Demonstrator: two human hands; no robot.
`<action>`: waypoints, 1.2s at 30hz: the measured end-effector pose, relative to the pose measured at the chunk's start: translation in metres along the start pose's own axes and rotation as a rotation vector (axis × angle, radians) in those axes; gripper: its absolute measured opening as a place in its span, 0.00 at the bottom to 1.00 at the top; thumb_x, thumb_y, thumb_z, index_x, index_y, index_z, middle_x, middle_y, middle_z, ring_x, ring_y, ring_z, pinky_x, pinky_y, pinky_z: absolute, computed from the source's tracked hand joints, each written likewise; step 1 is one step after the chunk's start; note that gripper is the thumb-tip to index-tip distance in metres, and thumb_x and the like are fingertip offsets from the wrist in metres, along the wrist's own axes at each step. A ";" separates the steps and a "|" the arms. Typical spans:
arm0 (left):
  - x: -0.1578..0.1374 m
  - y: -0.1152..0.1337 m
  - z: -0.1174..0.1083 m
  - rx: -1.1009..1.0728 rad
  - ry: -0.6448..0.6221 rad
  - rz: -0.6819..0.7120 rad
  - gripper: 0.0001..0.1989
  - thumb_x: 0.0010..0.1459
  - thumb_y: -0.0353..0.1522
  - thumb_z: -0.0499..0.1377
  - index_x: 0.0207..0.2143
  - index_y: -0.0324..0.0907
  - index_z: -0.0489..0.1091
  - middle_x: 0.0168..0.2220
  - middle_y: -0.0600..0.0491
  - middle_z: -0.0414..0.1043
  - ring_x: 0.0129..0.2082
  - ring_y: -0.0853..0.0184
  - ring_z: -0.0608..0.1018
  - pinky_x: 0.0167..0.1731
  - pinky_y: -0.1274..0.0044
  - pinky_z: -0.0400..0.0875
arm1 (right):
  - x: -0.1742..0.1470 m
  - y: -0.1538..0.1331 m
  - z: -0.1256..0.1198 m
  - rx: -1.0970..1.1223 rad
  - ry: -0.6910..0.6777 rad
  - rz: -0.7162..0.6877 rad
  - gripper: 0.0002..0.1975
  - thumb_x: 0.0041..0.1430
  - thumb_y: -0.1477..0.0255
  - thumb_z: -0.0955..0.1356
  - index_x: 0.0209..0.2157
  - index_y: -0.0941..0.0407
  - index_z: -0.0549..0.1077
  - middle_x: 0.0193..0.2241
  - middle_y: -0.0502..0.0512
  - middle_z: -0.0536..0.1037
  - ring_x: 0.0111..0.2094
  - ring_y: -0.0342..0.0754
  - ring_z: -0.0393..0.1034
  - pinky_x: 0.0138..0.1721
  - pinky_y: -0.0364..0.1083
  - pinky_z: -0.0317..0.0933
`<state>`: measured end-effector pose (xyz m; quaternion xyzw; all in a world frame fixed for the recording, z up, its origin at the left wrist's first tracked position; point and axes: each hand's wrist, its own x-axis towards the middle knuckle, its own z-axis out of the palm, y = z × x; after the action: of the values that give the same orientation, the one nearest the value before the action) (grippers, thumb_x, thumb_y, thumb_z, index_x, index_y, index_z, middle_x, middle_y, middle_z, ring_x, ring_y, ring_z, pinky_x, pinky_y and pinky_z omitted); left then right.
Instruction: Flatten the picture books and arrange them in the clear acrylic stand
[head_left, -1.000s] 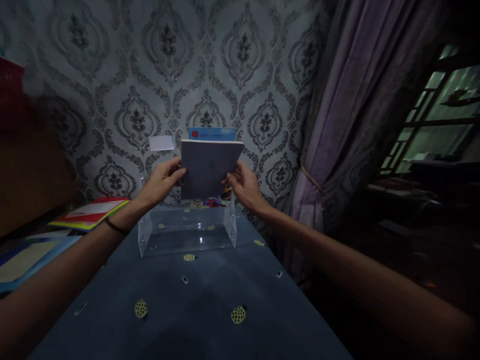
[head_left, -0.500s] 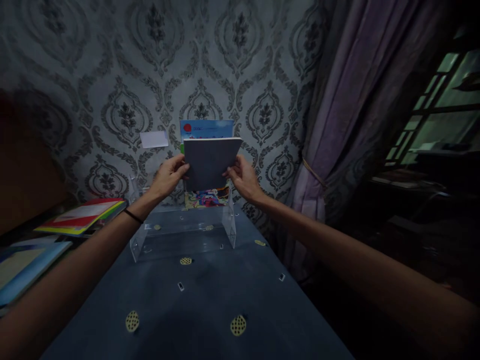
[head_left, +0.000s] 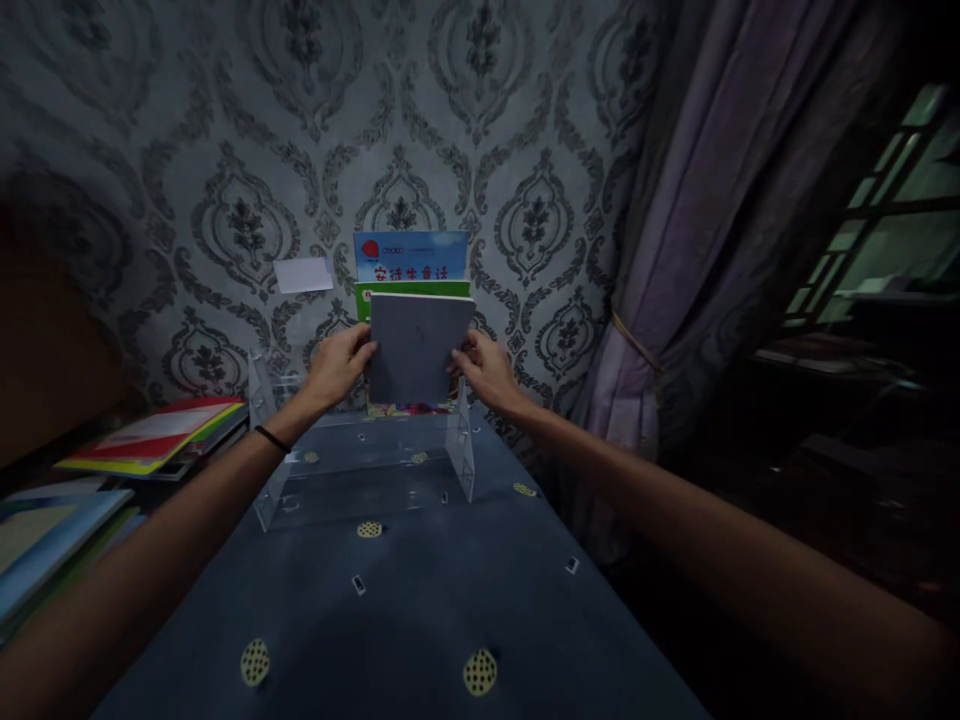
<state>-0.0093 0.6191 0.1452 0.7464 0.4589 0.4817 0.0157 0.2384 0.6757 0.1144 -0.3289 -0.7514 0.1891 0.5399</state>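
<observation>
A grey-covered book (head_left: 421, 350) is held upright between my two hands. My left hand (head_left: 341, 365) is closed on its left edge, and my right hand (head_left: 484, 365) grips the right edge. Directly behind it stand a book with a green top (head_left: 412, 288) and a taller blue book (head_left: 412, 250) with red characters. Below and around the hands is a clear acrylic rack (head_left: 460, 450) on the table. The grey book hides most of the books behind it, so I cannot tell whether it touches the rack.
Stacked books and folders, with a red and yellow one (head_left: 161, 435) and a blue one (head_left: 56, 540), lie at the left. The dark blue table covering (head_left: 405, 630) has yellow spotted shapes. Patterned wallpaper (head_left: 247, 215) rises behind; a tied purple curtain (head_left: 637, 370) hangs at right.
Both hands have lowered the grey book a little. More of the blue book and the green top now shows above it.
</observation>
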 end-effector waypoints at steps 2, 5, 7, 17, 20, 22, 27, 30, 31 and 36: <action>-0.002 -0.001 0.001 0.139 -0.003 -0.011 0.06 0.59 0.32 0.55 0.28 0.43 0.66 0.28 0.54 0.71 0.33 0.63 0.74 0.37 0.74 0.67 | -0.003 0.004 0.001 -0.025 0.003 0.016 0.03 0.57 0.73 0.65 0.31 0.52 0.65 0.27 0.51 0.74 0.29 0.50 0.74 0.33 0.49 0.71; -0.006 -0.003 0.003 0.224 -0.006 -0.046 0.08 0.59 0.32 0.55 0.26 0.45 0.63 0.26 0.54 0.71 0.31 0.62 0.75 0.36 0.73 0.64 | -0.006 0.009 0.003 -0.038 -0.002 0.029 0.04 0.55 0.74 0.66 0.29 0.52 0.65 0.25 0.50 0.73 0.28 0.51 0.74 0.30 0.49 0.70; -0.008 -0.006 0.004 0.231 -0.008 -0.062 0.10 0.59 0.32 0.55 0.24 0.45 0.62 0.25 0.54 0.72 0.29 0.62 0.75 0.35 0.73 0.64 | -0.006 0.011 0.005 -0.040 0.005 0.034 0.03 0.54 0.74 0.65 0.30 0.52 0.66 0.25 0.51 0.73 0.28 0.51 0.74 0.30 0.48 0.70; -0.008 -0.008 0.008 0.232 -0.002 -0.108 0.10 0.60 0.32 0.55 0.25 0.46 0.61 0.23 0.54 0.74 0.27 0.62 0.77 0.33 0.74 0.66 | -0.006 0.009 0.007 -0.068 0.073 0.028 0.03 0.52 0.75 0.65 0.29 0.53 0.68 0.25 0.49 0.74 0.27 0.48 0.74 0.30 0.46 0.68; -0.008 -0.008 0.010 0.227 0.003 -0.120 0.10 0.59 0.32 0.57 0.25 0.46 0.62 0.23 0.54 0.74 0.28 0.61 0.78 0.34 0.73 0.66 | -0.006 0.009 0.006 -0.085 0.090 0.021 0.03 0.52 0.75 0.65 0.29 0.53 0.69 0.24 0.49 0.74 0.28 0.48 0.73 0.32 0.47 0.68; -0.009 -0.008 0.010 0.224 0.010 -0.128 0.10 0.59 0.32 0.57 0.25 0.46 0.62 0.23 0.54 0.73 0.28 0.61 0.78 0.34 0.73 0.67 | -0.007 0.009 0.006 -0.088 0.093 0.019 0.03 0.52 0.75 0.65 0.30 0.53 0.70 0.25 0.49 0.75 0.29 0.49 0.73 0.33 0.47 0.69; -0.012 -0.009 0.013 0.213 0.017 -0.140 0.08 0.61 0.32 0.57 0.28 0.46 0.62 0.24 0.55 0.74 0.29 0.62 0.79 0.33 0.74 0.68 | -0.007 0.011 0.007 -0.090 0.092 0.022 0.03 0.52 0.74 0.65 0.30 0.53 0.71 0.25 0.50 0.76 0.29 0.50 0.74 0.33 0.47 0.69; -0.015 -0.009 0.013 0.221 0.031 -0.148 0.07 0.61 0.32 0.57 0.29 0.46 0.62 0.25 0.55 0.74 0.30 0.63 0.79 0.34 0.74 0.68 | -0.007 0.012 0.008 -0.097 0.095 0.026 0.03 0.51 0.74 0.66 0.30 0.53 0.71 0.24 0.49 0.76 0.29 0.49 0.73 0.33 0.48 0.68; -0.017 -0.009 0.013 0.228 0.040 -0.154 0.07 0.61 0.33 0.57 0.30 0.46 0.62 0.26 0.55 0.74 0.30 0.62 0.78 0.34 0.73 0.68 | -0.007 0.013 0.008 -0.100 0.094 0.030 0.04 0.51 0.74 0.66 0.30 0.53 0.71 0.24 0.49 0.76 0.28 0.49 0.73 0.33 0.48 0.68; -0.021 -0.010 0.009 0.277 0.123 -0.191 0.11 0.59 0.38 0.62 0.38 0.45 0.62 0.32 0.53 0.73 0.34 0.59 0.77 0.35 0.71 0.66 | -0.011 0.014 0.008 -0.116 0.099 0.041 0.03 0.53 0.73 0.65 0.30 0.54 0.72 0.26 0.51 0.76 0.29 0.50 0.73 0.35 0.50 0.68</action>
<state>-0.0123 0.6138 0.1205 0.6634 0.5898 0.4551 -0.0697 0.2375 0.6782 0.0951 -0.3838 -0.7267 0.1399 0.5523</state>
